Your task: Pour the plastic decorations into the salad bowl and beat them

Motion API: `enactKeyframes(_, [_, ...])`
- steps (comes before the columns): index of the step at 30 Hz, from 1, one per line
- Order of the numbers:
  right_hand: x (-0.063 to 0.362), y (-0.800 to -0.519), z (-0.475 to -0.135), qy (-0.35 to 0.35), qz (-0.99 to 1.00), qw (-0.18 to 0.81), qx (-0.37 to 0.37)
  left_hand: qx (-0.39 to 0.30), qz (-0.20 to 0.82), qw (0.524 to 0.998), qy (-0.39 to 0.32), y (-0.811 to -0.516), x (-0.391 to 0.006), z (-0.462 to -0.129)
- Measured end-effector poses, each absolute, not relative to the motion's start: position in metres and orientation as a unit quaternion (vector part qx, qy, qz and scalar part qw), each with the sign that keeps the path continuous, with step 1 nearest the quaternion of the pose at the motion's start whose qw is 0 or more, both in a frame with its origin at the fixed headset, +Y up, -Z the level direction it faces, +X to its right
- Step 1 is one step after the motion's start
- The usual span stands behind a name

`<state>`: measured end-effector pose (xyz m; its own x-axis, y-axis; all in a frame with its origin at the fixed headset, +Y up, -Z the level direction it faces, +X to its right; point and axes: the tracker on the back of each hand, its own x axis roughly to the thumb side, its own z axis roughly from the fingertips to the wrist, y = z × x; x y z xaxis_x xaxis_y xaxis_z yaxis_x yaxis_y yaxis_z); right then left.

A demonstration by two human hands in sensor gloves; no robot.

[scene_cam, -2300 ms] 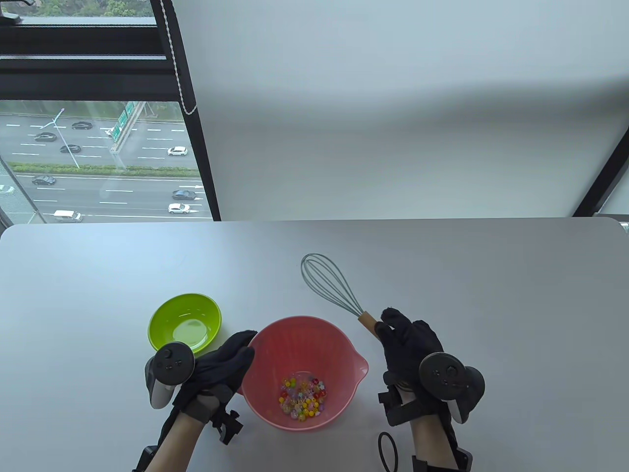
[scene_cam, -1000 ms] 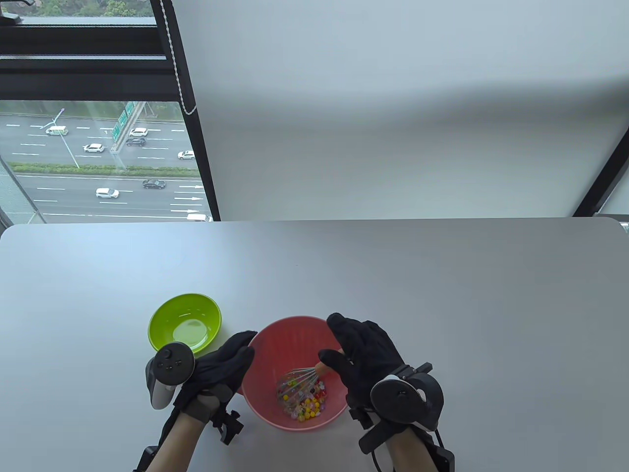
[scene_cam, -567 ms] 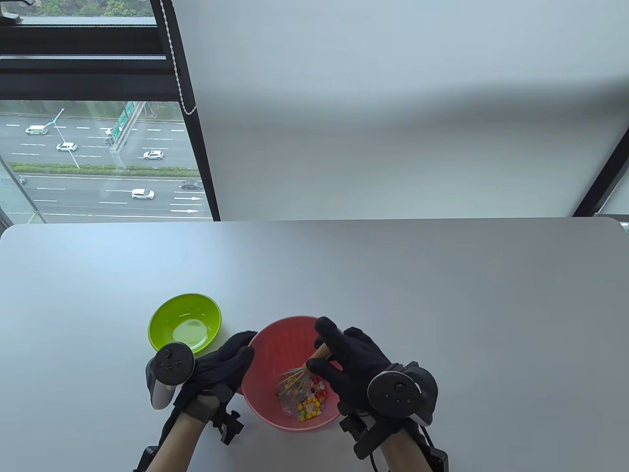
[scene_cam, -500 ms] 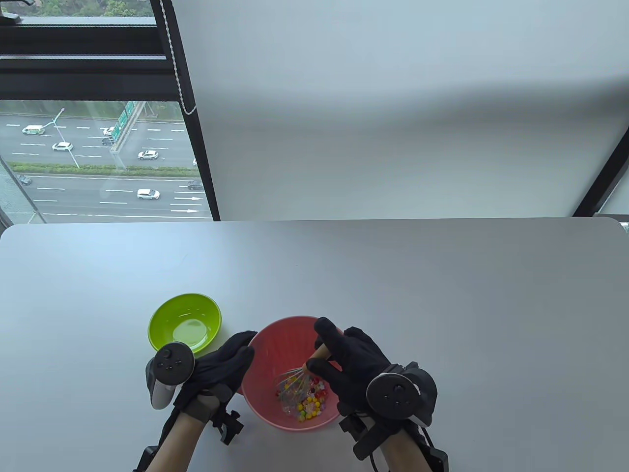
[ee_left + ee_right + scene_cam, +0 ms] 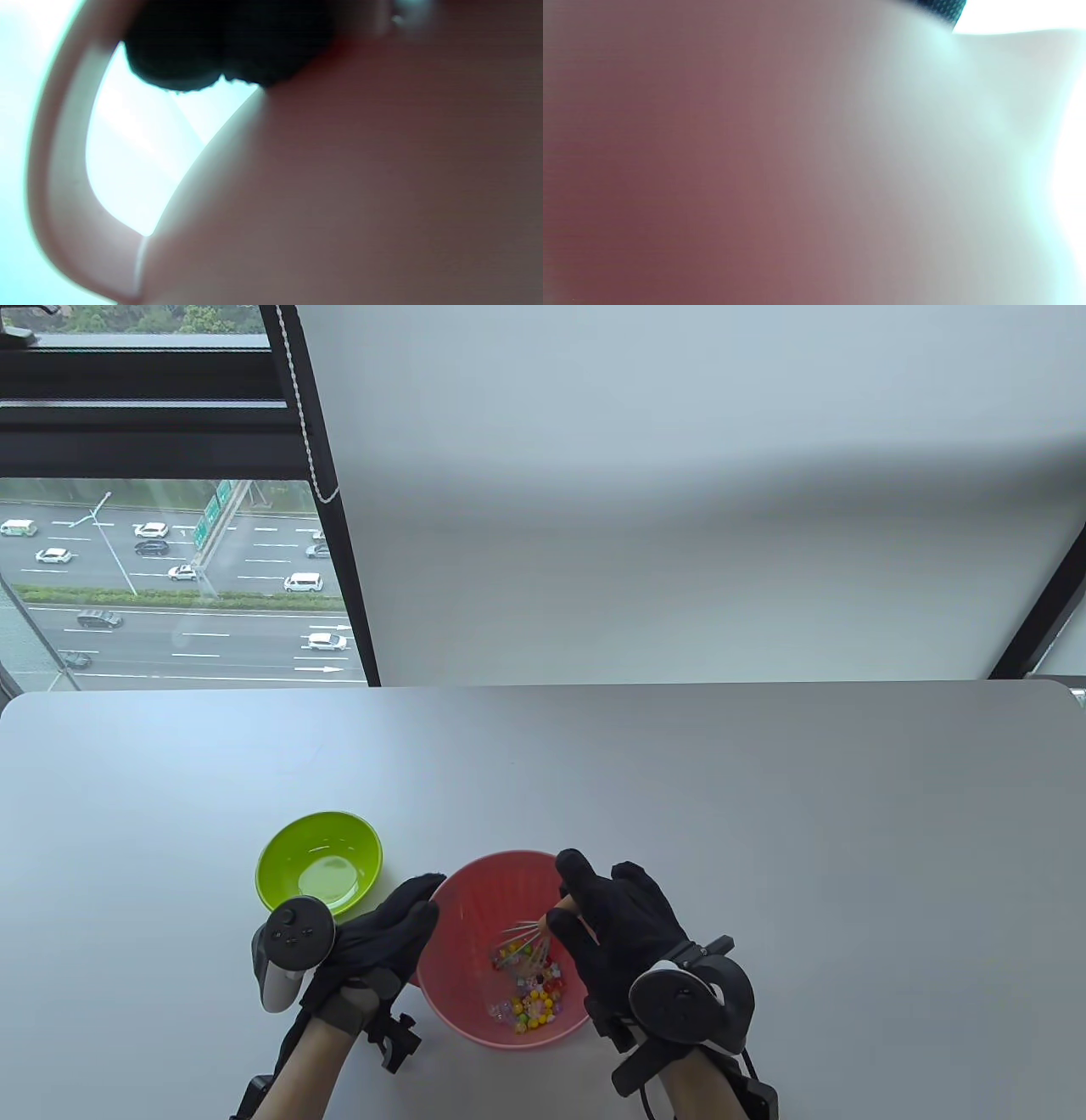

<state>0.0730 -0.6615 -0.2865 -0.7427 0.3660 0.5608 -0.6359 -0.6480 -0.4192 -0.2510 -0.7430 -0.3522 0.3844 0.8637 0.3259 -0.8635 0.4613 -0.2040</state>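
The pink salad bowl (image 5: 465, 891) stands near the table's front edge with colourful plastic decorations (image 5: 534, 1003) on its bottom. My left hand (image 5: 409, 914) cups the bowl's left outer wall; in the left wrist view its dark fingertips (image 5: 220, 46) lie against the pink wall (image 5: 360, 178). My right hand (image 5: 567, 899) grips the wooden handle of the whisk (image 5: 522, 946), whose wires dip among the decorations. The right wrist view shows only a blurred pink wall (image 5: 670, 169).
An empty green bowl (image 5: 288, 848) stands just left of the pink one, behind my left hand. The grey table (image 5: 764, 814) runs back to a white wall, with a window at the far left.
My right hand took the whisk off the table and brought it into the pink bowl. Over the last second the whisk has swept toward the bowl's far right and the decorations have shifted. The left hand stayed put.
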Motion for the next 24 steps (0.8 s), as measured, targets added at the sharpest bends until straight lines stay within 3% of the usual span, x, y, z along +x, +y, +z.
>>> enactKeyframes(9, [0.081, -0.657, -0.284, -0.336, 0.882, 0.262, 0.202, -0.002, 0.521, 0.831, -0.197, -0.743, -0.251, -0.352])
enactKeyframes(24, [0.085, -0.66, -0.29, -0.294, 0.877, 0.329, 0.191, -0.004, 0.523, 0.829, -0.196, -0.744, -0.251, -0.353])
